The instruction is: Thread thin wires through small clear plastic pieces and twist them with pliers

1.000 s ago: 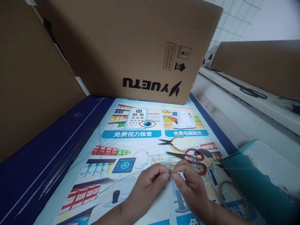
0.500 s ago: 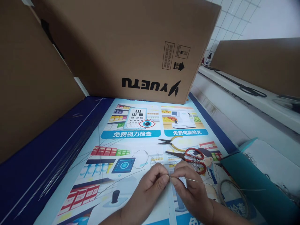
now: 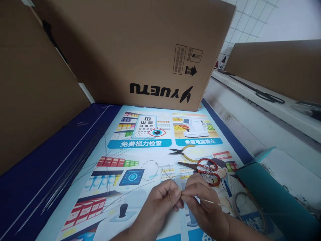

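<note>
My left hand (image 3: 160, 205) and my right hand (image 3: 205, 206) meet low in the middle of the view, both pinched shut at the fingertips. Between them they hold a thin wire (image 3: 209, 201), whose length runs out to the right past my right hand. The part at the fingertips is mostly hidden. Just beyond my right hand lie red-handled scissors (image 3: 192, 165) with small bits of wire on their handles. Farther off are pliers (image 3: 187, 156) with yellow handles. A bent loop of thin wire (image 3: 157, 165) rests beyond my left hand.
A coil of wire (image 3: 235, 204) lies right of my right arm. At the right edge stands a teal box (image 3: 271, 197) with wire pieces inside. Several long straight wires (image 3: 57, 190) lie at the left. A tall cardboard box (image 3: 150, 50) closes off the back.
My hands have shifted slightly down, and the right hand has rolled a little. The wire's free end now slants more downward to the right. Both hands keep their pinch.
</note>
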`<move>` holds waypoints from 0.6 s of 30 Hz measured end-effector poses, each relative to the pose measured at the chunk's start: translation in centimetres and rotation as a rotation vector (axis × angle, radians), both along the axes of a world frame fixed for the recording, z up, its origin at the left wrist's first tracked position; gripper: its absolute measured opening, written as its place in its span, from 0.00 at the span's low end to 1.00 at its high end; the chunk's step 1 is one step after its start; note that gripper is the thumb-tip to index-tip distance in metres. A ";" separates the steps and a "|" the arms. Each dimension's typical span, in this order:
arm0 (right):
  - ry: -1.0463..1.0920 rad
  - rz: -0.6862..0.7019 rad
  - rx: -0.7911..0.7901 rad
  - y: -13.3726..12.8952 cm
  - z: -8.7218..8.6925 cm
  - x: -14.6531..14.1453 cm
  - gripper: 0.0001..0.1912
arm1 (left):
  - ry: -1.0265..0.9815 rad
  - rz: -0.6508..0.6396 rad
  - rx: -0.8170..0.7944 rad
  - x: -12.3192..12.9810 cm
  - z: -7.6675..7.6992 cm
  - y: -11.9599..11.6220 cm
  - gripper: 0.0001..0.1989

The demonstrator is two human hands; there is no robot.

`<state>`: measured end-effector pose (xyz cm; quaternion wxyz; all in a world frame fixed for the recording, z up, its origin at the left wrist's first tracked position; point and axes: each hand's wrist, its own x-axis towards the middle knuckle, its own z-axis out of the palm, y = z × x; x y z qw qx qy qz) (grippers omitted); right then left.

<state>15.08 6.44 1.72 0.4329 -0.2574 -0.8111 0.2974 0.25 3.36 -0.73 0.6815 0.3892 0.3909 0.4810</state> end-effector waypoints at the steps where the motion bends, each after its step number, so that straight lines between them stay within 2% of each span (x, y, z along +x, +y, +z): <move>1: 0.016 -0.003 -0.041 0.0 0.0 -0.1 0.09 | 0.005 0.006 0.001 0.0 0.0 0.0 0.15; 7: 0.081 -0.035 -0.312 0.3 -0.7 -0.1 0.04 | 0.111 0.088 0.028 -0.7 0.5 0.4 0.14; 12: 0.181 -0.133 -0.602 0.5 -1.3 0.5 0.02 | 0.149 0.234 0.022 -1.5 0.5 1.1 0.12; 18: 0.368 -0.172 -0.712 0.6 -1.7 0.0 0.08 | 0.070 0.341 -0.028 -1.1 0.3 0.8 0.09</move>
